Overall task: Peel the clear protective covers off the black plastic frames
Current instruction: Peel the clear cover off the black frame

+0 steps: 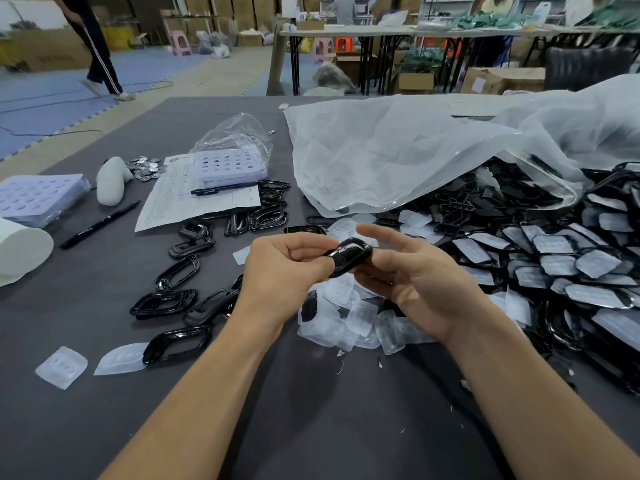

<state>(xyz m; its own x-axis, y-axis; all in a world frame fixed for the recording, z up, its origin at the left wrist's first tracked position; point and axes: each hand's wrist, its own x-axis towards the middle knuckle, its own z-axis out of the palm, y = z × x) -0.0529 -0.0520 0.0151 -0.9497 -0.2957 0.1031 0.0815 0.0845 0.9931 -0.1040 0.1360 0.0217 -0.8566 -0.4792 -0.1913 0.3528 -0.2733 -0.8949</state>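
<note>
On a grey table (311, 427), black frames (164, 303), clear covers (360, 320), boxes (505, 79) behind

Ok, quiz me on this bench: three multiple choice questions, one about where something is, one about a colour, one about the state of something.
1. Where does the heap of frames with covers still on lie?
A. on the person's left
B. on the person's right
C. on the floor

2. What colour is the holed tray at the far left?
A. pale purple
B. green
C. orange

3. The frame being worked on is:
A. flat on the table
B. inside the big bag
C. held up by both hands

Answers:
1 B, the heap spreads out beyond the right hand.
2 A, its top shows pale purple.
3 C, the left hand and the right hand grip it in the air.
</note>
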